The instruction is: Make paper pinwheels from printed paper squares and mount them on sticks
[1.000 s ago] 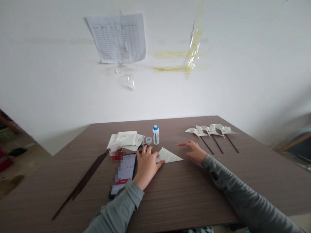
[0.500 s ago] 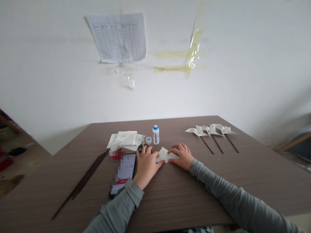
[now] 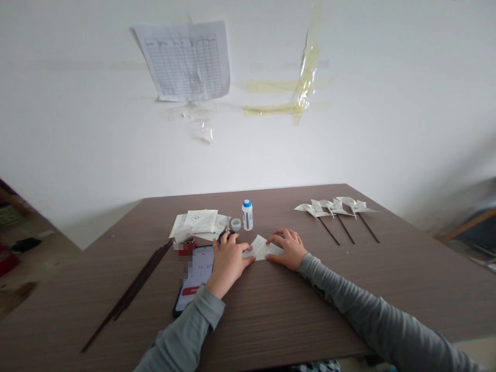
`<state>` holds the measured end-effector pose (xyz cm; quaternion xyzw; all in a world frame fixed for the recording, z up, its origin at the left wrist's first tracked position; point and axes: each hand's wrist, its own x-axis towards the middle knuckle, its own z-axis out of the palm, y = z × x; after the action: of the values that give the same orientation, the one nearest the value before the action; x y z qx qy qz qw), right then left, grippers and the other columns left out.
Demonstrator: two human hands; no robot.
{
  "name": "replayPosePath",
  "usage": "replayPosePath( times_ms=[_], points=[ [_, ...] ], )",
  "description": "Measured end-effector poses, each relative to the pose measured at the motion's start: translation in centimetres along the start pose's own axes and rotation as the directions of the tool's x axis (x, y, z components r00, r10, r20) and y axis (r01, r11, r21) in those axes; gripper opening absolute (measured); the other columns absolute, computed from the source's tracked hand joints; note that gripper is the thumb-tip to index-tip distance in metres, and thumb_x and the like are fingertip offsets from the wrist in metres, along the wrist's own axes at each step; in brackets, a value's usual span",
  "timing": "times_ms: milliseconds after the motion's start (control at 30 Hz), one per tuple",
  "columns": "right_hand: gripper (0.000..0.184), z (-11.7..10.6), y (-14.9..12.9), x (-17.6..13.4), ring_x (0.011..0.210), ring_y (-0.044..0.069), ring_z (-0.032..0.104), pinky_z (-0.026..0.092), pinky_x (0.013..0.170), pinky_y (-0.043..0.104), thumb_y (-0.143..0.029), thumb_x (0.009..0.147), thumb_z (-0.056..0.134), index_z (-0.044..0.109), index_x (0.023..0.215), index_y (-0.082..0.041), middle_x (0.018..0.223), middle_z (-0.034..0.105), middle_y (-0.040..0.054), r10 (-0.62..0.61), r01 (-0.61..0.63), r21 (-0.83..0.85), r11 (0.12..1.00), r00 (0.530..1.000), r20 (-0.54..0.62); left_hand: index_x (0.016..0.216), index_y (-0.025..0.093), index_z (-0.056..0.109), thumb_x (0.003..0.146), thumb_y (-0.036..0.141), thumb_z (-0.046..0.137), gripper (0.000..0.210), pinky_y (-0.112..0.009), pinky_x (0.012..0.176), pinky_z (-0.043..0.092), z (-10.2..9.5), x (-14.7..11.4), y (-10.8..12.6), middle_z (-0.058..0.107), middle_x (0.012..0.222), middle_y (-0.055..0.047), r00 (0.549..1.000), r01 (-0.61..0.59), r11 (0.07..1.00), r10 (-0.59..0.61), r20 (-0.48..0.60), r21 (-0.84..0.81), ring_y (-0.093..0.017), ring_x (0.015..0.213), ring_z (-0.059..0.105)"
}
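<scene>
A small printed paper [image 3: 258, 248], folded to a triangle with its point away from me, lies on the table between my hands. My left hand [image 3: 229, 263] has its thumb and index finger on the paper's left corner, the other fingers curved above the table. On the right corner, the thumb and index finger of my right hand [image 3: 291, 250] grip the paper in the same way. Just behind my left hand are scissors [image 3: 227, 236], mostly hidden by its fingers. A phone [image 3: 195, 279] with a lit timer screen lies left of that hand.
Beyond the hands stand a white bottle with a blue cap [image 3: 247, 215] and a small clear cup [image 3: 236, 224]. Paper squares [image 3: 201, 221] are stacked at back left, near a bundle of dark sticks [image 3: 135, 287]. Three paper pinwheels [image 3: 336, 207] on sticks lie at back right.
My left hand has slid slightly left along the paper, leaving more of its printed face showing. The right hand stays at its corner. The whole view has shifted a little.
</scene>
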<state>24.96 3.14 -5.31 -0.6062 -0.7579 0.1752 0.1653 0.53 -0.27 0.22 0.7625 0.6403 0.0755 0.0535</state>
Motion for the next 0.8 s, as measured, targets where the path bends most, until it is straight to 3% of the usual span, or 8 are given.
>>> replayPosePath(
  times_ms=[267,700,800],
  points=[
    [0.051,-0.3,0.1,0.0,0.178,0.046,0.059,0.038,0.156,0.071,-0.052,0.103,0.105,0.098,0.153,-0.042,0.179,0.075,0.0118,0.014,-0.014,0.010,1.000,1.000,0.003,0.153,0.049,0.099,0.115,0.027,0.090,0.045,-0.093,0.150,0.041,0.3,-0.2,-2.8,0.077,0.189,-0.010,0.999,-0.016,0.997,0.019,-0.035,0.079,-0.055,0.187,0.054],
    [0.053,-0.3,0.8,0.0,0.179,0.046,0.057,0.034,0.158,0.070,-0.055,0.105,0.102,0.096,0.155,-0.041,0.180,0.073,0.0123,0.004,-0.005,0.024,1.000,1.000,0.019,0.163,0.051,0.093,0.113,0.026,0.088,0.056,-0.092,0.153,0.037,0.2,-0.6,-5.0,0.076,0.191,-0.009,1.000,0.009,0.990,-0.006,-0.024,0.140,-0.053,0.186,0.055],
    [0.052,-0.2,0.9,0.1,0.178,0.046,0.059,0.038,0.156,0.069,-0.054,0.104,0.103,0.097,0.154,-0.042,0.180,0.074,0.0108,-0.005,0.005,0.017,1.000,1.000,0.023,0.164,0.050,0.092,0.110,0.022,0.091,0.061,-0.089,0.154,0.038,0.4,-0.3,-5.5,0.076,0.190,-0.010,0.998,0.023,0.990,-0.014,-0.061,0.137,-0.053,0.185,0.057]
  ],
)
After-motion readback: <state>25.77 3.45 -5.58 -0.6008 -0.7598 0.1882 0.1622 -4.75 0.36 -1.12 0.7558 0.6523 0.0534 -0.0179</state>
